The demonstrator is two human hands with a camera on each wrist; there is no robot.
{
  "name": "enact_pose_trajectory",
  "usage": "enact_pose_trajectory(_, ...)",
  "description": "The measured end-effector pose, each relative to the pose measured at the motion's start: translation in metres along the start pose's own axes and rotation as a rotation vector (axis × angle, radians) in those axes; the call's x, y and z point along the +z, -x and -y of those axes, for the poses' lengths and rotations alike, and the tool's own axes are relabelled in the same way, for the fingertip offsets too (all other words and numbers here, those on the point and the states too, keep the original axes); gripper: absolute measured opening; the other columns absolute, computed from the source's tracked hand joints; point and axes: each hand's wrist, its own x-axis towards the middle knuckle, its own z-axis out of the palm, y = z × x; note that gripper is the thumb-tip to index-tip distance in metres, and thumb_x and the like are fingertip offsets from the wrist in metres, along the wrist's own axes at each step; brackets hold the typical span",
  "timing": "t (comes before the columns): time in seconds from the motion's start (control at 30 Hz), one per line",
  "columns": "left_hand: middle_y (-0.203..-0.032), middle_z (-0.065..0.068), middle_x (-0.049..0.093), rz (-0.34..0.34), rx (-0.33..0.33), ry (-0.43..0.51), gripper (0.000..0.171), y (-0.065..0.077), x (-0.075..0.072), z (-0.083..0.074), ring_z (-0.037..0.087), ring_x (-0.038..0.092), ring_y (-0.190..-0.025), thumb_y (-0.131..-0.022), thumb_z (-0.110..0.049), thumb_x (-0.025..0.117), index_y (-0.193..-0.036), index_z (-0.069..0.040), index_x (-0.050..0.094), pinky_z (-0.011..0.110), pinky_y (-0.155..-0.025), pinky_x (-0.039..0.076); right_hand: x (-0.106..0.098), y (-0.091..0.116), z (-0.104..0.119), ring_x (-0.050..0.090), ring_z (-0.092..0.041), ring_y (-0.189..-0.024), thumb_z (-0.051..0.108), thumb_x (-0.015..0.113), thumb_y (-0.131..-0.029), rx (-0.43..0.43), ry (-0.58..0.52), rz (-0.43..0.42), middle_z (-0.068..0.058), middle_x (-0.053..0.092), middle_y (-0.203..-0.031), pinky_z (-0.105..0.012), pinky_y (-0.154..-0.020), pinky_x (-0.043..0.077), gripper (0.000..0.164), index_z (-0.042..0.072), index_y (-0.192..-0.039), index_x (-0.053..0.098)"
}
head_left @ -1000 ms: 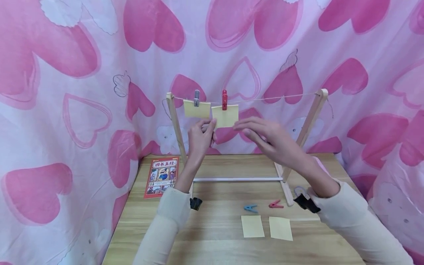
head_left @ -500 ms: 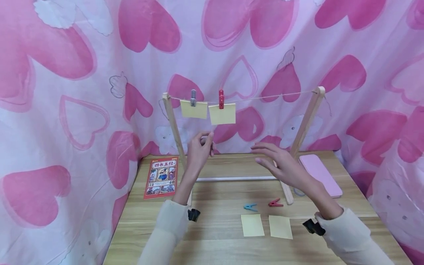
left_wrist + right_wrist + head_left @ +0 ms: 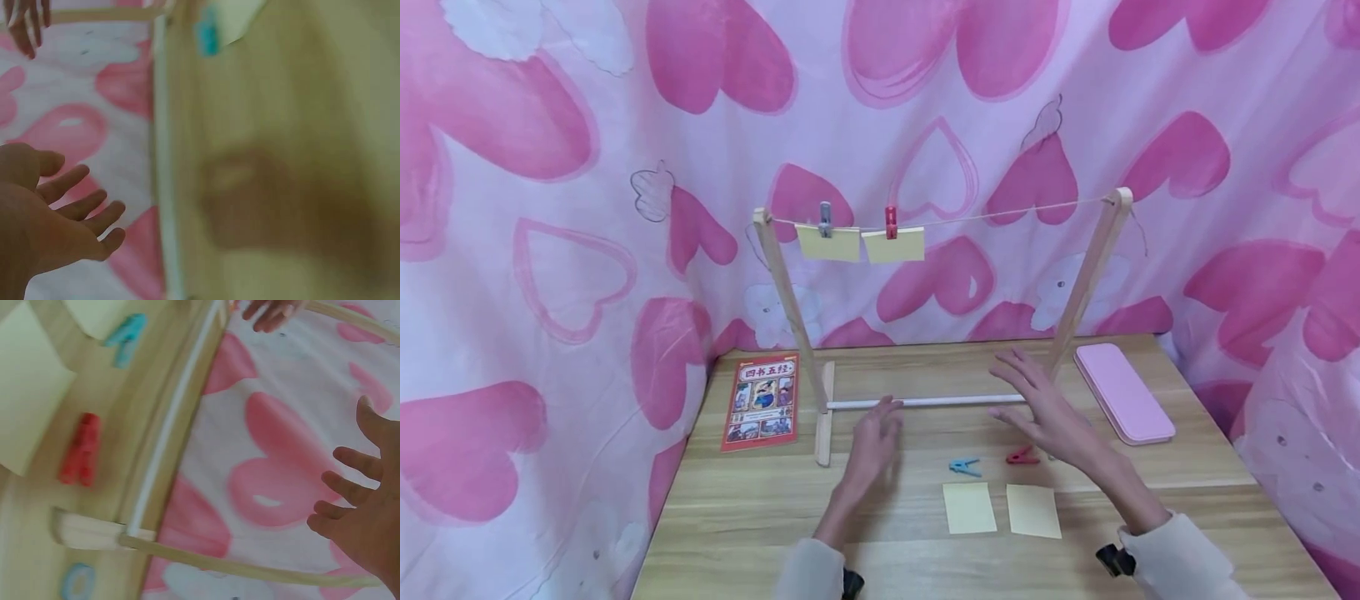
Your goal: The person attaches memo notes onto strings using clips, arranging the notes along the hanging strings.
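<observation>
My left hand [image 3: 874,442] hovers over the table near the rack's white bottom rod [image 3: 955,402], fingers loosely spread and holding nothing. My right hand [image 3: 1048,408] hangs above the red clothespin [image 3: 1022,456], its fingers apart with nothing in them. Left of that pin lies a blue clothespin [image 3: 965,467]. In front of the pins are two yellow paper squares, a left square [image 3: 969,507] and a right square [image 3: 1033,511]. On the rack's string [image 3: 1000,215], a grey clothespin [image 3: 825,220] and a second red clothespin [image 3: 891,222] each hold a yellow paper.
Wooden posts, a left post [image 3: 790,308] and a right post [image 3: 1088,279], hold the string. A red booklet [image 3: 762,403] lies at the left, a pink case [image 3: 1123,393] at the right. A blue-rimmed ring [image 3: 79,582] shows in the right wrist view. A heart-patterned curtain [image 3: 587,275] stands behind.
My left hand has let go of the paper under the red clothespin and come down toward the table. My right hand has drawn back from the paper, moving right and down.
</observation>
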Motion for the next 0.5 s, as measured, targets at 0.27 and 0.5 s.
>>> enact_pose_trajectory(0.27, -0.173, 0.04, 0.021, 0.118, -0.13, 0.026, 0.072, 0.052, 0.056, 0.025, 0.064, 0.016, -0.159, -0.103, -0.039, 0.075, -0.155, 0.005, 0.051, 0.08, -0.127, 0.012, 0.022, 0.019, -0.016, 0.034, -0.062, -0.153, 0.007, 0.086, -0.092, 0.035, -0.008, -0.004, -0.028, 0.052, -0.158, -0.083, -0.112, 0.039, 0.058, -0.001, -0.145, 0.062)
enact_pose_trajectory(0.5, -0.171, 0.041, 0.018, -0.009, 0.01, -0.12, 0.086, 0.073, 0.095, 0.048, 0.06, 0.007, -0.162, -0.082, -0.044, 0.094, -0.145, 0.001, 0.058, 0.049, -0.133, -0.018, 0.041, 0.032, -0.023, 0.039, -0.062, -0.15, 0.008, 0.084, -0.094, 0.076, -0.016, 0.022, -0.026, 0.06, -0.151, -0.082, -0.112, 0.041, 0.048, 0.0, -0.139, 0.068)
